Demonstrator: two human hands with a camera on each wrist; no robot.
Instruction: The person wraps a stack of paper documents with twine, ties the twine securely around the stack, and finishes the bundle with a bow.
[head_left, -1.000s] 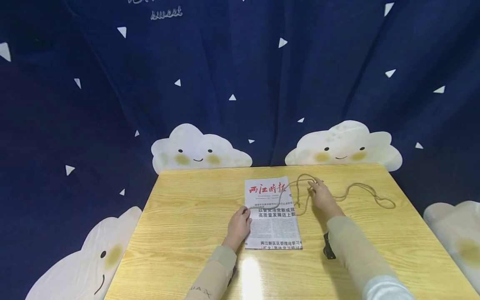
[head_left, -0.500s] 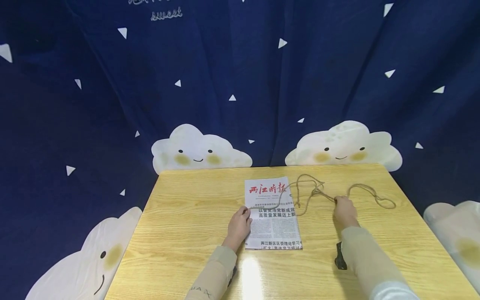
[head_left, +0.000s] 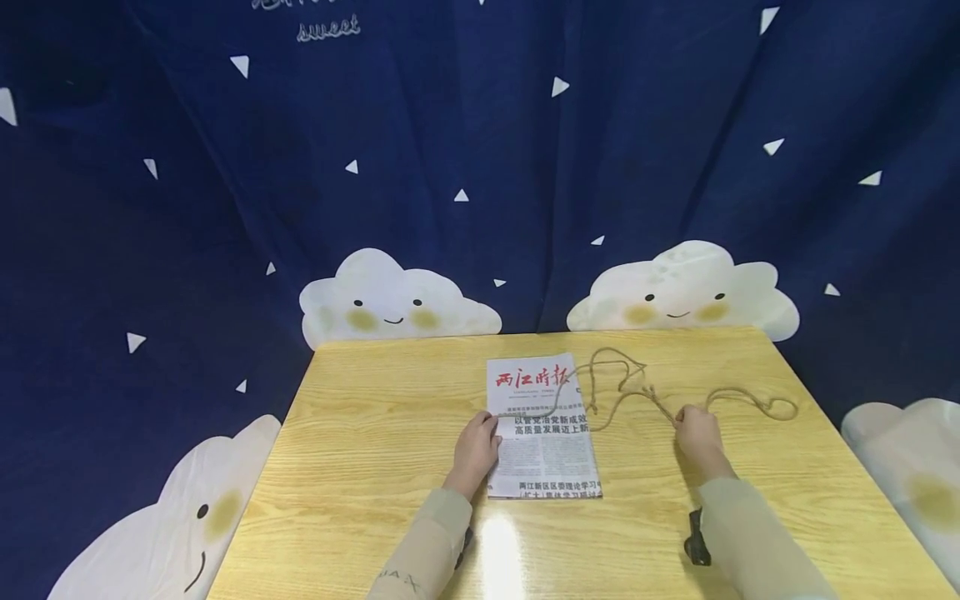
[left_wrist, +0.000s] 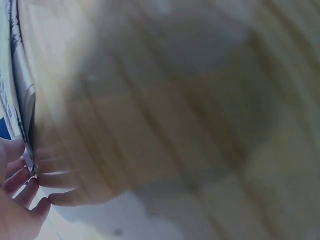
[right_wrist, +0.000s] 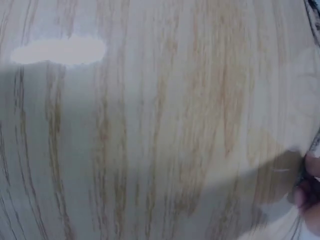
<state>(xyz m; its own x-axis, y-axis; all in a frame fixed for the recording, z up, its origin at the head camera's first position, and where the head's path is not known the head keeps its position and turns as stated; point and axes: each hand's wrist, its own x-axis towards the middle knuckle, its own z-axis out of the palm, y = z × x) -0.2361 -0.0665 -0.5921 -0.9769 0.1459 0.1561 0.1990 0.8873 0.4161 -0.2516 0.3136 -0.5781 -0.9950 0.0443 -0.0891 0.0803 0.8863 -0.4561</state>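
A folded newspaper [head_left: 543, 462] with red headline characters lies on the wooden table. Thin brown twine [head_left: 621, 363] crosses it and trails in loose bends to the right. At the paper's left edge my left hand [head_left: 476, 450] pinches the edge and the twine's end; the left wrist view shows the thumb above the newspaper [left_wrist: 24, 85] and the fingers curled at its edge. Right of the paper, my right hand [head_left: 699, 433] pinches the twine between thumb and fingers, close over the table. Only its fingertips [right_wrist: 300, 196] show at the right wrist view's edge.
The wooden table [head_left: 375, 400] extends around the newspaper on all sides. A dark blue curtain [head_left: 420, 125] with white triangles and smiling clouds hangs behind it. The twine's far end loops on the tabletop right of my right hand.
My right hand has moved right and toward me, drawing the twine along and pulling a tangled part apart. The left hand and newspaper stay put.
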